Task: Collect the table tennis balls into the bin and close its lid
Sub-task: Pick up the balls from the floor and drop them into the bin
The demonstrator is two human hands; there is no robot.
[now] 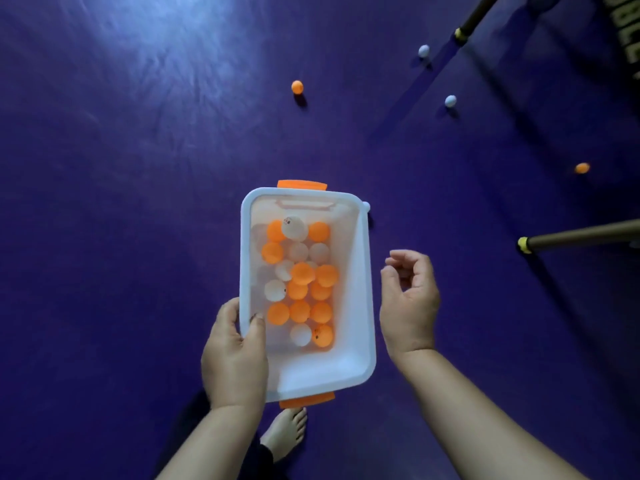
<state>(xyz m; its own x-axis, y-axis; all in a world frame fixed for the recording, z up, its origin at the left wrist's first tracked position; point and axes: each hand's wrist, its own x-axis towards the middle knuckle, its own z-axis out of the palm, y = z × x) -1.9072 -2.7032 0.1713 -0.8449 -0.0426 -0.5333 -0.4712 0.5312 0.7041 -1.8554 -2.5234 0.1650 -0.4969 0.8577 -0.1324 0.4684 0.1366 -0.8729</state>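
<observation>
Looking straight down on a purple floor. Holding a white bin over it, with the long side running away from the viewer. Gripping the bin's left rim near the close end with the left hand, with the thumb hooked inside the wall and the fingers wrapped round the outside. Hovering the right hand just beside the bin's right rim, apart from it, with the fingers loosely curled and holding nothing.

Carrying in the bin a heap of orange and white balls, covering most of the bottom. Showing a far latch and a near latch, both orange, at the bin's two short ends.

Seeing more lying loose on the floor beyond the bin: an orange ball straight ahead, two white balls farther right, a blurred ball, also orange, near the right edge, and a hidden ball, white, peeking from behind the bin's far right corner.

Seeing two dark poles with yellow collars, slanting in from the upper right and the right edge.

Standing barefoot, with one foot showing on the floor below the bin's near end.
</observation>
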